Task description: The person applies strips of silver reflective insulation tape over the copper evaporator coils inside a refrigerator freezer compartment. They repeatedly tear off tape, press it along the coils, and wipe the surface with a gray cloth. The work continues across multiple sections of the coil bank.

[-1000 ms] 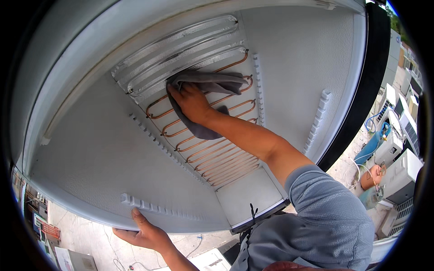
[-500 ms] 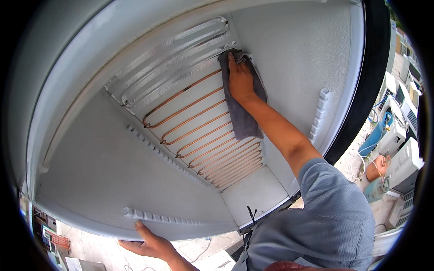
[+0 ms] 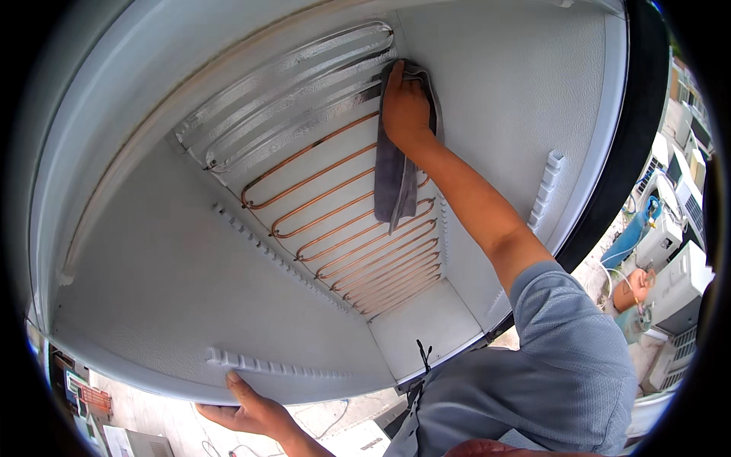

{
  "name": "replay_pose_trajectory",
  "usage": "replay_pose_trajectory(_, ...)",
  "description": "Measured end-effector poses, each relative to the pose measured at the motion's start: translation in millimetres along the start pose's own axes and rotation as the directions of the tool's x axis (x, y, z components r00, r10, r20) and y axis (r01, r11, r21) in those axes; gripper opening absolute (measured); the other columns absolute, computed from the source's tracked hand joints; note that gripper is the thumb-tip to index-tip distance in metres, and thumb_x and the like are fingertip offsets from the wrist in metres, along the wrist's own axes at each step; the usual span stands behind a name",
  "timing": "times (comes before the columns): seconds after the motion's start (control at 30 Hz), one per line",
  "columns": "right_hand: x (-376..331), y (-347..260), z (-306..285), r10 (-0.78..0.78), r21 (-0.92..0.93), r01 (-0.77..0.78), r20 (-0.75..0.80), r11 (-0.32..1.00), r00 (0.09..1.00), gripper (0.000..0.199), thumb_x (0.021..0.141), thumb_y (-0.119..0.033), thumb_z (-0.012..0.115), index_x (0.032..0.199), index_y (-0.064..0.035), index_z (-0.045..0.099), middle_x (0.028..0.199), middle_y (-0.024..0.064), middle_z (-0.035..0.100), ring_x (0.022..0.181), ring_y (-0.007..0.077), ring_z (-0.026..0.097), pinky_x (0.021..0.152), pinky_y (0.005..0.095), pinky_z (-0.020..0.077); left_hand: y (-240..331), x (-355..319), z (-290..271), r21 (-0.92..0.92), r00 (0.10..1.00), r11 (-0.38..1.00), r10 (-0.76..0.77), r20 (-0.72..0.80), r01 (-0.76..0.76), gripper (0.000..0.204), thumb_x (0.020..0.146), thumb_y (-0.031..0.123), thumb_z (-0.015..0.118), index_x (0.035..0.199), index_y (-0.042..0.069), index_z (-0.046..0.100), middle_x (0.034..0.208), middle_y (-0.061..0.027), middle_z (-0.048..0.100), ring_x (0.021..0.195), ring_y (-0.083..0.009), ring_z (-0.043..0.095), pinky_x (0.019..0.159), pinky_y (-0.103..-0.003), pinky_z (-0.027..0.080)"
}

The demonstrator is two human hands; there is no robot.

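Observation:
In front of me is the white inside of a refrigerator cabinet point(image 3: 152, 251). My right hand point(image 3: 407, 114) has a dark grey cloth point(image 3: 394, 186) bunched under its fingers, held at the corner where the back wall meets the right side wall. The cloth's loose end hangs over a looped copper tube point(image 3: 335, 171) along the back wall. Beside the hand, the upper loops lie under silvery foil tape point(image 3: 285, 91). My left hand point(image 3: 251, 411) grips the cabinet's near left rim point(image 3: 167, 390), thumb on the inner side, the other fingers beneath the edge.
Ribbed shelf rails point(image 3: 266, 364) stick out of the side walls. A black outer edge point(image 3: 609, 175) borders the cabinet on the right. Outside stand a blue gas cylinder point(image 3: 630, 236), an orange-brown one point(image 3: 632, 291) and several white appliance units point(image 3: 681, 286). An orange-red crate point(image 3: 96, 397) shows at lower left.
My right hand has shifted slightly up the corner with the cloth. The cloth's hanging end is narrower and has swung left. My left hand keeps its grip on the rim.

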State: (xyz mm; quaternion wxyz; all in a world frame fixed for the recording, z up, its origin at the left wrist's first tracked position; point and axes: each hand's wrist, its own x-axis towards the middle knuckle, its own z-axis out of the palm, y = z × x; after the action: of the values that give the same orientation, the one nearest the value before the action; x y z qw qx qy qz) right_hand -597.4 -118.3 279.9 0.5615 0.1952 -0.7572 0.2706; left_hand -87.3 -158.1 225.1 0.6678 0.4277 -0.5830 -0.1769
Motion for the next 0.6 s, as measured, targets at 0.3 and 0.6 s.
replay_pose_trajectory(0.3, -16, -42, -8, -0.157, 0.275, 0.174, -0.083, 0.946, 0.984, 0.059, 0.078, 0.000, 0.064, 0.136, 0.0061, 0.057, 0.092, 0.0196, 0.069, 0.091, 0.0357, 0.063, 0.081, 0.0420, 0.0526, -13, 0, -3, -0.110, 1.000, 0.994, 0.005, 0.016, -0.003, 0.074, 0.098, 0.035, 0.072, 0.149, 0.000, 0.032, 0.124, -0.0214, 0.053, 0.117, -0.0291, 0.063, 0.094, -0.042, 0.057)
replay_pose_trajectory(0.6, -44, -222, -4, -0.517, 0.623, 0.531, -0.226, 0.574, 0.825, 0.061, 0.080, -0.001, 0.063, 0.140, -0.0020, 0.055, 0.108, 0.0184, 0.066, 0.107, 0.0373, 0.060, 0.094, 0.0433, 0.0526, -6, -3, 4, -0.103, 1.000, 0.995, -0.003, 0.013, 0.004, 0.073, 0.098, 0.037, 0.072, 0.147, 0.000, 0.034, 0.122, -0.0201, 0.054, 0.117, -0.0309, 0.063, 0.092, -0.040, 0.057)
